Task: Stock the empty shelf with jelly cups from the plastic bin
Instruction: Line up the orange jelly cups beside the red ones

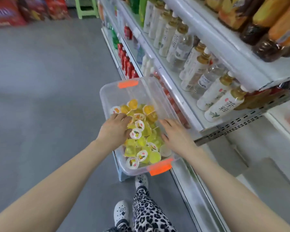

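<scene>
A grey floor spreads left of the bin, with red packs and a green stool far beyond it. Right of the bin runs shelving: white bottles with gold caps lie level with its far end, brown-and-orange bottles stand a tier higher, and red bottles stand just past its far rim. A perforated rail juts out right of the bin, and below it lies a blurred white shelf. The bin sits on a pale blue stool; nearer than that are white clogs and leopard-print trousers. Nothing lies between the hands and the bin's open top. The left hand reaches in from the bin's left rim, fingers bent down into the pile and touching cups; I cannot tell whether they grasp one. The right hand hovers over the bin's right side, fingers straight and slightly spread, released, holding nothing. The bin is clear plastic with orange handles at both ends. The jelly cups fill the near part of its bottom in a loose heap: small, translucent yellow to amber, some showing white printed lids, others tipped on their sides.
</scene>
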Tool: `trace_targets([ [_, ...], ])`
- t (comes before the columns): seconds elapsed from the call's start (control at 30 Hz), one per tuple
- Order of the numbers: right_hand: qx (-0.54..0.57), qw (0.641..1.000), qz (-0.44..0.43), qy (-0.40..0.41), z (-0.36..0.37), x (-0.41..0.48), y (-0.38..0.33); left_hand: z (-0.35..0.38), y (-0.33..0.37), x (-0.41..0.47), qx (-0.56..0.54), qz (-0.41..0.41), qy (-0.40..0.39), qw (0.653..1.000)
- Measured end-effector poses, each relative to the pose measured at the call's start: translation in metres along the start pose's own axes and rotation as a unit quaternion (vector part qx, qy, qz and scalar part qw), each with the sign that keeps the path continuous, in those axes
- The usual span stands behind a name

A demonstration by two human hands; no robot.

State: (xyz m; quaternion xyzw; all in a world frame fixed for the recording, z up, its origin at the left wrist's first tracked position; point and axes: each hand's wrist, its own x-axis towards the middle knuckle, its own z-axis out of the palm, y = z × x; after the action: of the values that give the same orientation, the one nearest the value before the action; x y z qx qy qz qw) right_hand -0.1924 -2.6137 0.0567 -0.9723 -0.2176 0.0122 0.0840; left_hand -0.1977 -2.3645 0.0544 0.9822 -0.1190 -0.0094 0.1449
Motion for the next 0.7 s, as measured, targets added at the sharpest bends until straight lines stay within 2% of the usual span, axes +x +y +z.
trace_targets([
  [0.07, -0.001, 0.999, -0.007, -0.049, 0.013, 0.029, 0.006, 0.004, -0.008, 0.016, 0.006, -0.007, -0.01, 1.0],
  [0.33, 0.053, 0.987, -0.024, -0.151, 0.077, 0.146, 0.017, 0.029, -0.035, 0.077, 0.053, -0.039, -0.024, 0.998],
  [0.5, 0.0, 0.965, -0.042, -0.259, 0.113, 0.186, 0.017, 0.04, -0.045, 0.085, 0.085, -0.061, -0.062, 0.993],
  [0.6, -0.022, 0.961, -0.053, -0.272, 0.125, 0.191, 0.016, 0.044, -0.048, 0.085, 0.112, -0.062, -0.066, 0.99],
  [0.7, 0.001, 0.96, -0.048, -0.277, 0.119, 0.19, 0.013, 0.048, -0.05, 0.084, 0.122, -0.058, -0.067, 0.989],
])
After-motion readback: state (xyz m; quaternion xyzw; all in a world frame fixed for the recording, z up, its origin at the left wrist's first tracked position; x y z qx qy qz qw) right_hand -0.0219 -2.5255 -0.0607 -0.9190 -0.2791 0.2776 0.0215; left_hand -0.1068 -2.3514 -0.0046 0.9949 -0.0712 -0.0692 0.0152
